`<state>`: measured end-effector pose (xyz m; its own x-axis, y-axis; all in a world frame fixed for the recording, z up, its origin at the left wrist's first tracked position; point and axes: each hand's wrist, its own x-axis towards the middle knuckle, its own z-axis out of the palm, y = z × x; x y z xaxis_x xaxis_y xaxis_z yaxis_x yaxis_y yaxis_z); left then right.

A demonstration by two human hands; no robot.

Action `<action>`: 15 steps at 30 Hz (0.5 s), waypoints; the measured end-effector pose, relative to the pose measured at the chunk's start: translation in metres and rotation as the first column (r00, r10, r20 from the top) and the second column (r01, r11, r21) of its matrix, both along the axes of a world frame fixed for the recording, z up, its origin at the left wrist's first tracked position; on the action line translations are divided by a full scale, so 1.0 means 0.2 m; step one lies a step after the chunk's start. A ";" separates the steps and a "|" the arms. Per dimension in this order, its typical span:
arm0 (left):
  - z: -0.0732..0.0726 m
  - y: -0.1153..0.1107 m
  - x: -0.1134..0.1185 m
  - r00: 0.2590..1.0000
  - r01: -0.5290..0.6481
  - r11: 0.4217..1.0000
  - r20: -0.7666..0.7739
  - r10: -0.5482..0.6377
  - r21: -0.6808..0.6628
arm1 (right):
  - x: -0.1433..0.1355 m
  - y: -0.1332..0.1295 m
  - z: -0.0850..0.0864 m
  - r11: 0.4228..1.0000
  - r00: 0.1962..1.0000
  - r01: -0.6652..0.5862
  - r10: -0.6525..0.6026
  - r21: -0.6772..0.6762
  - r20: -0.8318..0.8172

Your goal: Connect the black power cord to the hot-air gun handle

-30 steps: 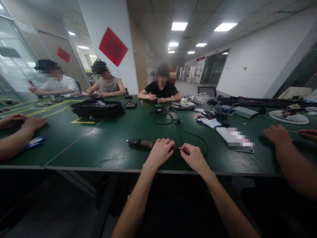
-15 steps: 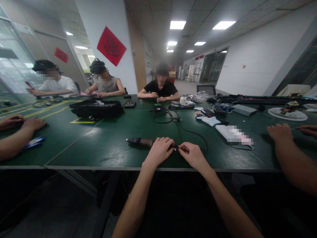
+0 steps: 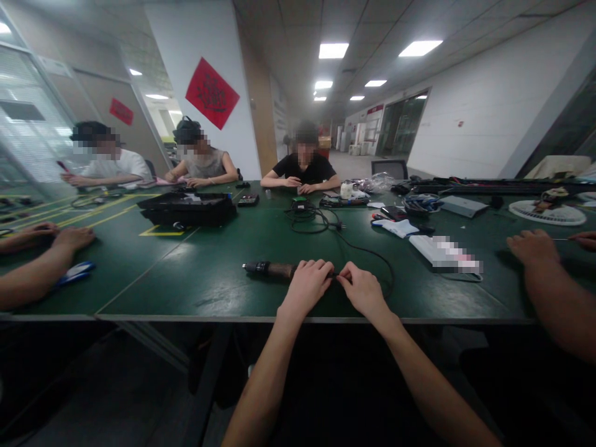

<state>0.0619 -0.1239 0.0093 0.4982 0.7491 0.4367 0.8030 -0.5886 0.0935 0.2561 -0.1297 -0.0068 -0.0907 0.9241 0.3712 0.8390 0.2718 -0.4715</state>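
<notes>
On the green table (image 3: 186, 298) lies a dark electric screwdriver (image 3: 270, 269), its tip pointing left. My left hand (image 3: 308, 284) is closed over its right end. Just to the right, my right hand (image 3: 361, 287) pinches at the dark cable end beside the tool, with its fingertips close to those of my left hand. The small part between the fingertips is too tiny to make out. A black cable (image 3: 372, 249) runs from a coil behind and curves round to the right of my right hand.
A black tray (image 3: 186, 210) stands at the back left. White and blue gloves (image 3: 395, 228), a white packet (image 3: 433, 251) and a round white grille (image 3: 547, 212) lie to the right. Co-workers' arms rest at both sides; a person in black (image 3: 305, 164) sits opposite.
The view has shifted slightly, so the table things appear a little farther right. The small light ring seen between my hands earlier no longer shows. My hands stay close together at the tool's end.
</notes>
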 end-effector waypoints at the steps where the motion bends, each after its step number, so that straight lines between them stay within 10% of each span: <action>1: 0.00 0.00 0.00 1.000 0.007 1.000 0.004 -0.007 -0.002 | 0.00 0.00 0.00 1.000 1.000 -0.006 0.006 0.010 0.005; 15: -0.01 -0.01 0.02 1.000 0.008 1.000 0.002 -0.008 0.029 | 0.02 -0.01 -0.01 0.990 0.992 -0.086 0.096 0.108 -0.084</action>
<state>0.0668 -0.1258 0.0075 0.5036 0.7319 0.4590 0.7979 -0.5977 0.0776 0.2597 -0.1312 -0.0094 -0.1351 0.8694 0.4752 0.7646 0.3966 -0.5081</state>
